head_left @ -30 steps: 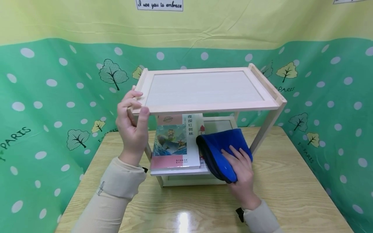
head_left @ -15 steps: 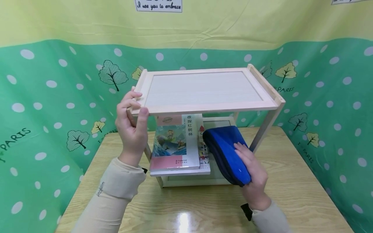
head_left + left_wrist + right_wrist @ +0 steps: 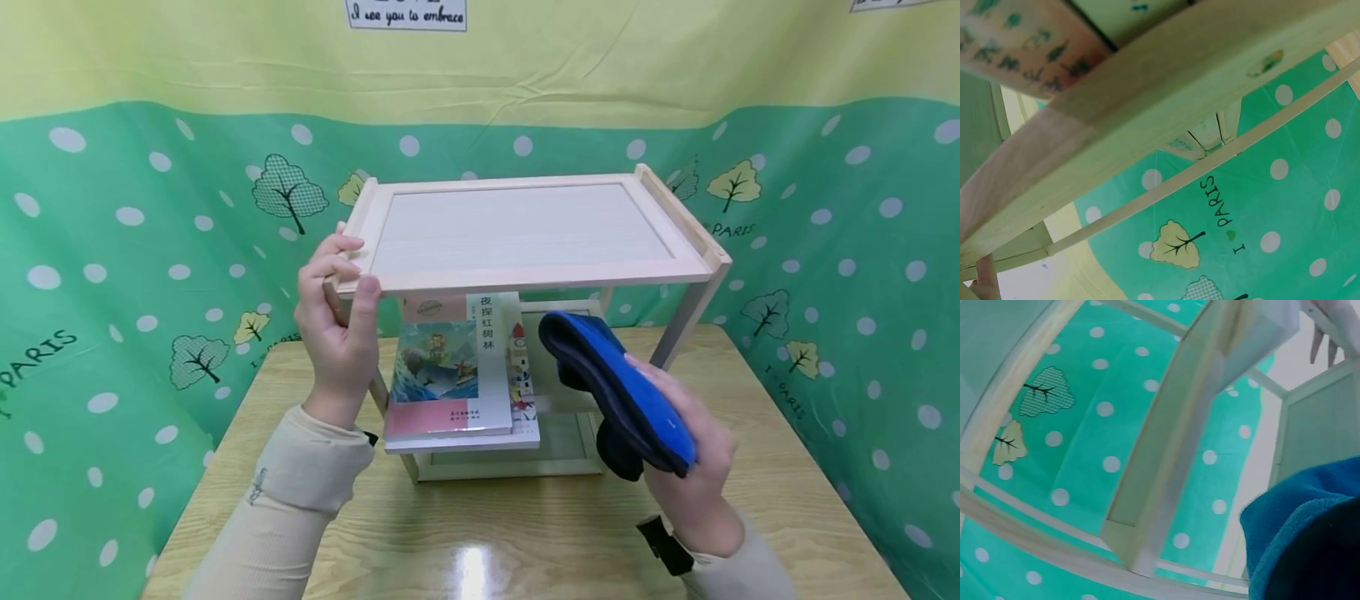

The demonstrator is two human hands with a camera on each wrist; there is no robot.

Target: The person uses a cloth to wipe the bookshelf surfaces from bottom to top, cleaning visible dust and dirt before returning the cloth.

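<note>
My left hand [image 3: 339,333] grips the front left corner of the wooden shelf's top board [image 3: 525,225], thumb on the front edge. My right hand [image 3: 697,458] holds a folded blue cloth item with black edging [image 3: 637,392], at the right front of the shelf. A book with a sea picture on its cover [image 3: 442,375] lies on the middle shelf at the left, on top of another book [image 3: 522,375]. In the right wrist view the blue item [image 3: 1297,519] fills the lower right corner.
The shelf's right front post [image 3: 686,325] stands just behind the blue item. Below the books is the lower shelf board [image 3: 517,469]. The unit stands on a wooden table [image 3: 375,542], with a green and yellow printed curtain [image 3: 150,275] behind and at both sides.
The right hand has drawn the blue item rightward, away from the books, and turned it so its black edge shows more. The left hand has kept its grip on the corner.
</note>
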